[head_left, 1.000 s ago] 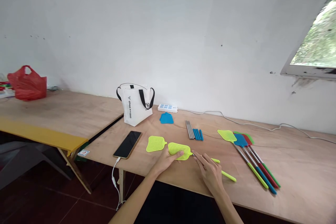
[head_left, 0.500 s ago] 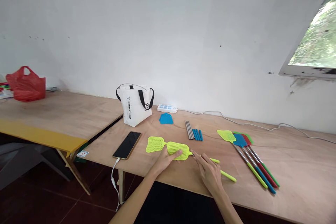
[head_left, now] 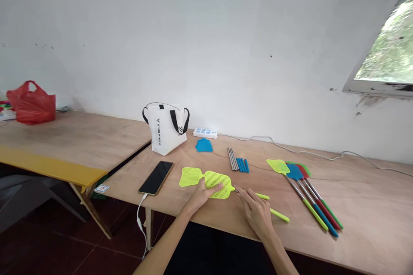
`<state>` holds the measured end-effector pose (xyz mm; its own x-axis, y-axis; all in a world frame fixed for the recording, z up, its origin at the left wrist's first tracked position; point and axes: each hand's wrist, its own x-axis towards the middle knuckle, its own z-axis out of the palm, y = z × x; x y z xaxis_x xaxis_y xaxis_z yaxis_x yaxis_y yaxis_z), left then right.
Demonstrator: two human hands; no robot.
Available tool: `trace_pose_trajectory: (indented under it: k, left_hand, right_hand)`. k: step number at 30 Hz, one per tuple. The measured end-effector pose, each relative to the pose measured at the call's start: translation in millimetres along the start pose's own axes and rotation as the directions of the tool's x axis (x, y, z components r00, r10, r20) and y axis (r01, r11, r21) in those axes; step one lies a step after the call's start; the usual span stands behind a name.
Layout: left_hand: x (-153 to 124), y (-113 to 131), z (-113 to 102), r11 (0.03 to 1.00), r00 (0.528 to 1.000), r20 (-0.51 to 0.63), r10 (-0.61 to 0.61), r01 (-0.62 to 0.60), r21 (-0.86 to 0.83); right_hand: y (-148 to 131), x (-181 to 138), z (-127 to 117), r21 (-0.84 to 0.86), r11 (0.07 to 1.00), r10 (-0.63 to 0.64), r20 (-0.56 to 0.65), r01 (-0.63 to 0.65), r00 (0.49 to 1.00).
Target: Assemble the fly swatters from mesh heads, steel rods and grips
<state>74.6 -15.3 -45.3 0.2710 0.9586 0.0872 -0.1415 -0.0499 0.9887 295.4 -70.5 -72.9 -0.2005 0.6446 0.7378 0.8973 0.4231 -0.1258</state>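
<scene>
My left hand grips a yellow-green perforated fly swatter head, thumb lying over its mesh. My right hand is closed on the swatter's metal rod close to the neck of that head; most of the rod is hidden under the fingers. A yellow-green handle sticks out to the right beyond this hand. A second yellow-green swatter head lies on the table just left of the held one, and another yellow-green handle shows behind my right hand.
Finished-looking swatters in several colours lie to the right. Metal rods, blue handles and blue swatter heads lie farther back. A phone, white bag and power strip stand left and behind.
The held swatter head has tilted slightly, its lower edge turning toward me. Both hands keep nearly the same place and hold.
</scene>
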Motion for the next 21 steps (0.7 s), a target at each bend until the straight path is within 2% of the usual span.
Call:
trace_pose_trajectory:
  k: [11, 21]
  left_hand:
    - [0.2, 2.3, -1.4, 0.999, 0.994, 0.111, 0.022, -0.019, -0.025]
    - [1.5, 4.7, -3.8, 0.996, 0.989, 0.145, 0.031, -0.042, 0.073]
  right_hand:
    - [-1.9, 2.1, -1.4, 0.065, 0.998, -0.018, -0.003, 0.018, 1.000]
    - [0.4, -0.2, 1.6, 0.084, 0.996, -0.037, -0.015, 0.038, 0.999]
